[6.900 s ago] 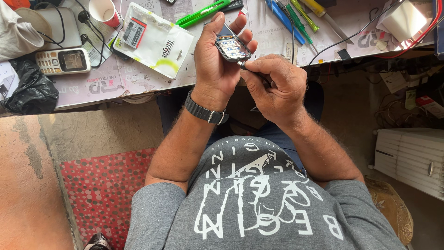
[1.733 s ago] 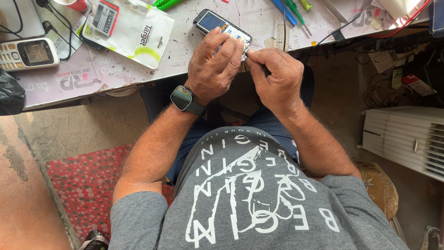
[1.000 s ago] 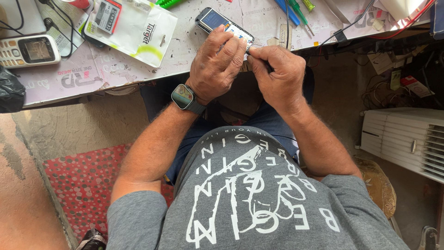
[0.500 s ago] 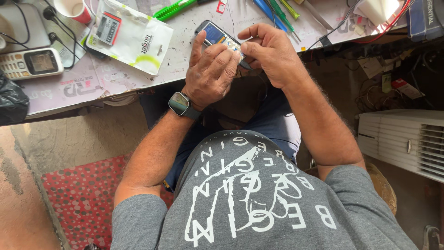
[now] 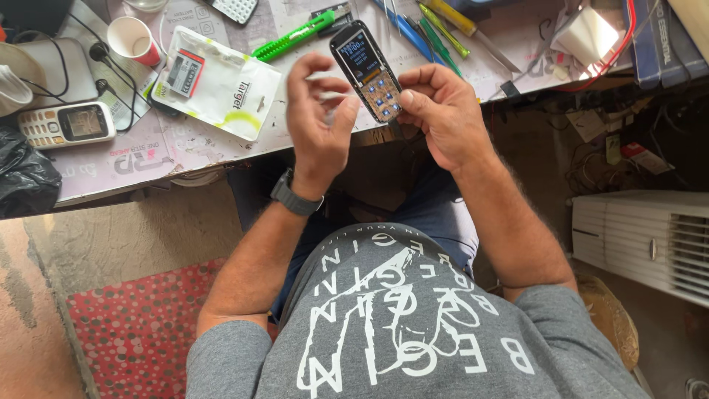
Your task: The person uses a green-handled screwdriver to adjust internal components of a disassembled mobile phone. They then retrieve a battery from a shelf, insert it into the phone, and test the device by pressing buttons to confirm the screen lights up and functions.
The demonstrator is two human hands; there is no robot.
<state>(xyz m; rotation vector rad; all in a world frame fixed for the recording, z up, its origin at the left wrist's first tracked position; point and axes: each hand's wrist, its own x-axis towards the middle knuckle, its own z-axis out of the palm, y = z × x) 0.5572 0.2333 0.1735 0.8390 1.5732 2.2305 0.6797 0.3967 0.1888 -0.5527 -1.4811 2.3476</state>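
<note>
One small keypad phone (image 5: 369,70) with its front cover off, held up over the near edge of the workbench (image 5: 111,166): screen lit at its far end, bare contact board with blue dots at its near end. Gripped by the right hand (image 5: 436,114) only, fingers curled behind the body and thumb pressed on the lower right edge. Left hand (image 5: 317,122) just at 9 o'clock of the phone, half open, fingers loosely curled and blurred, holding nothing, apart from the phone by a narrow gap. One dark wristwatch (image 5: 295,198) on the left wrist.

On the bench, counted from the phone: one clear plastic pouch (image 5: 214,85) with a small red-and-white card inside at 9 o'clock; one green utility knife (image 5: 292,37) at 10 o'clock; one paper cup (image 5: 133,38) with a red lower half farther out at 9 to 10 o'clock; one white keypad phone (image 5: 66,124) lying flat at far 9 o'clock, well apart; one black plastic bag (image 5: 26,177) near it at the bench's left edge. At 1 o'clock, a loose row of screwdrivers (image 5: 436,26): two blue handles, two green, one yellow, as far as can be told. One white ribbed appliance (image 5: 642,236) on the floor at 4 o'clock. One red dotted mat (image 5: 133,325) on the floor at 7 o'clock.
</note>
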